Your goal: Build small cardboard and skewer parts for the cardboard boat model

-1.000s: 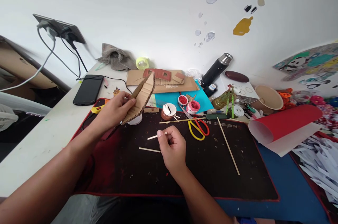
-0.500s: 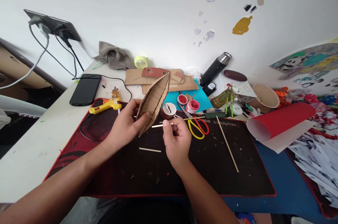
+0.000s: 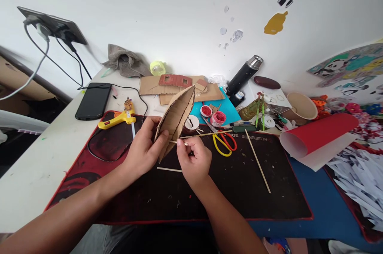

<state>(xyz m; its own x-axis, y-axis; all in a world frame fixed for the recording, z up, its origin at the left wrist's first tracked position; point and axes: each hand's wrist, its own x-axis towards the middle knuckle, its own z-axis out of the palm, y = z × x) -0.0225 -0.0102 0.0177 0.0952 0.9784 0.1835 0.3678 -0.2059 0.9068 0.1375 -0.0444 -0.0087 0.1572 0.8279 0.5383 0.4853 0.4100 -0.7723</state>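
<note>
A pointed, boat-shaped cardboard piece (image 3: 178,111) is tilted upright above the dark mat, held by my left hand (image 3: 146,146) with the thumb on its inner side. Between the thumb and finger of my right hand (image 3: 194,158) is a short thin wooden stick (image 3: 183,143); its far end lies at the cardboard's inside, near my left thumb. Whether the stick touches the cardboard is unclear. Another short stick (image 3: 169,169) rests on the mat below the hands, and a longer stick (image 3: 257,161) lies to the right.
On the left are a yellow glue gun (image 3: 117,119) with its cable and a black phone (image 3: 93,101). Behind the hands lie scissors (image 3: 224,143), red paint pots (image 3: 218,118) and flat cardboard (image 3: 209,93). A black flask (image 3: 245,74) and a red paper roll (image 3: 320,134) are to the right.
My right hand has moved left with the short stick, bringing its end inside the cardboard piece. The cardboard has shifted slightly in my left hand. The camera view has moved a little.
</note>
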